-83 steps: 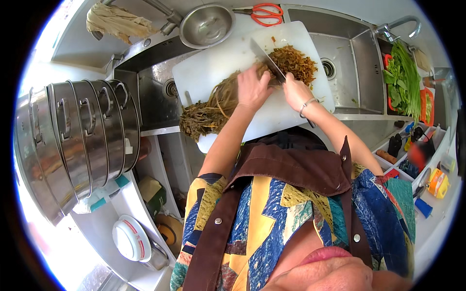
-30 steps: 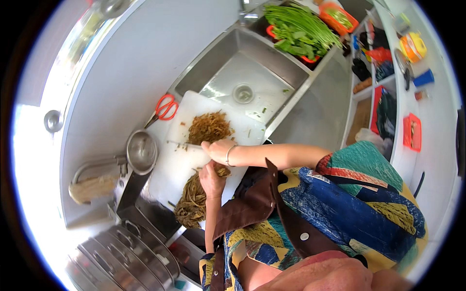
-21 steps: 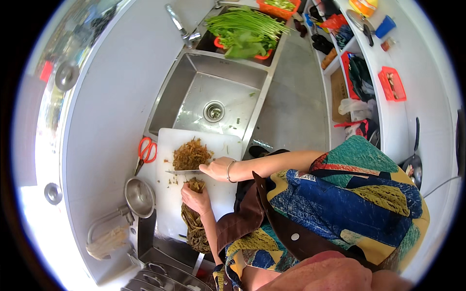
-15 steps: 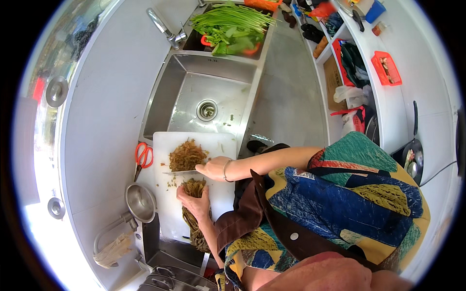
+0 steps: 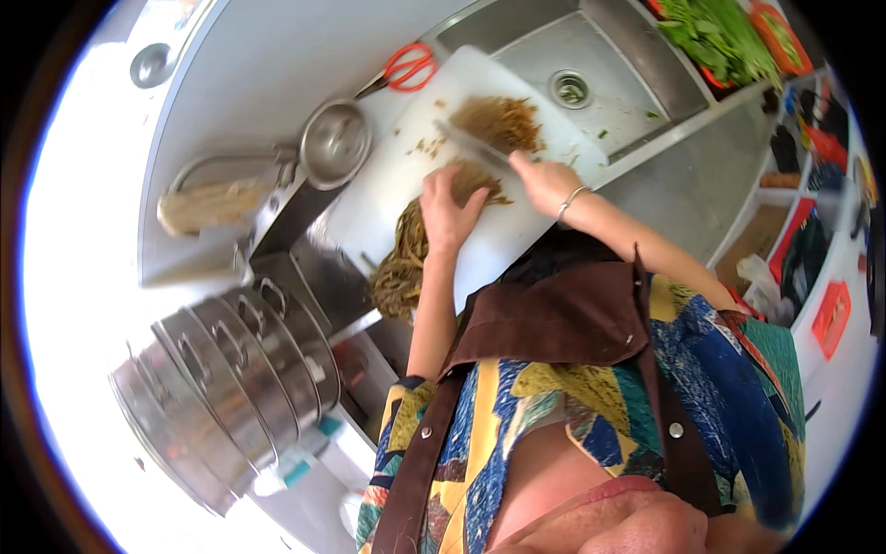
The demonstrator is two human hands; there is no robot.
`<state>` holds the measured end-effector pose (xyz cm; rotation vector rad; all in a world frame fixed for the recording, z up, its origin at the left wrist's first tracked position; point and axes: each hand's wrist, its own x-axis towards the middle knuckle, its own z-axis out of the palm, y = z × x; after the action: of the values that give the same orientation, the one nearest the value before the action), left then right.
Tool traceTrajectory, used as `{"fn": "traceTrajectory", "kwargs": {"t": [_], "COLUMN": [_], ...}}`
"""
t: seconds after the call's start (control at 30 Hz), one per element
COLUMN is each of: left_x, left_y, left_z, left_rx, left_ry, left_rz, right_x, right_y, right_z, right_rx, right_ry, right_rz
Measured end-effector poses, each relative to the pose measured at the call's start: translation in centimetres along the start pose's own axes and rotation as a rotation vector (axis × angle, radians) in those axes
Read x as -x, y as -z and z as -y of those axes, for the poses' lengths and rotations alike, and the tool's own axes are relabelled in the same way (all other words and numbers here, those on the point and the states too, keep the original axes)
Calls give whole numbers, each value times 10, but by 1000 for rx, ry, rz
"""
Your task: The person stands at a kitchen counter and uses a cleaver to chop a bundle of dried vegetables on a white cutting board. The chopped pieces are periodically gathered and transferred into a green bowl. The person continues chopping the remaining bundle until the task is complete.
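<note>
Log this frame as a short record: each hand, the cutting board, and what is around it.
Left hand: on the uncut brown leafy bunch, thumb and fingers about its end
Right hand: gripping the kitchen knife, handle mostly hidden
Blade: between the bunch and the chopped brown heap
Cutting board: white, overlapping the sink basin
Beside board: orange-handled scissors, round steel bowl
Lower left: large steel pots
Upper right: leafy greens
</note>
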<state>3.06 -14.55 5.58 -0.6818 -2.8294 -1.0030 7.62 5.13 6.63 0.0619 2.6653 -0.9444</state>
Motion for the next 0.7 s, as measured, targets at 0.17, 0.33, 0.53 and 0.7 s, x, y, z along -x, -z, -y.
{"fn": "traceTrajectory", "kwargs": {"t": [0.17, 0.33, 0.53, 0.7], "left_x": [10, 9, 7, 8], "left_y": [-1, -10, -20, -23], "left_z": [8, 11, 12, 9], "left_rx": [-14, -5, -95, -217], "left_ry": [25, 34, 29, 56], "left_rz": [-120, -168, -158, -115], "right_x": [10, 22, 31, 35], "right_y": [22, 48, 52, 53], "right_z": [7, 28, 36, 33], "right_rx": [101, 234, 422, 479], "right_ry": [98, 231, 304, 315], "right_rz": [-31, -76, -35, 4]}}
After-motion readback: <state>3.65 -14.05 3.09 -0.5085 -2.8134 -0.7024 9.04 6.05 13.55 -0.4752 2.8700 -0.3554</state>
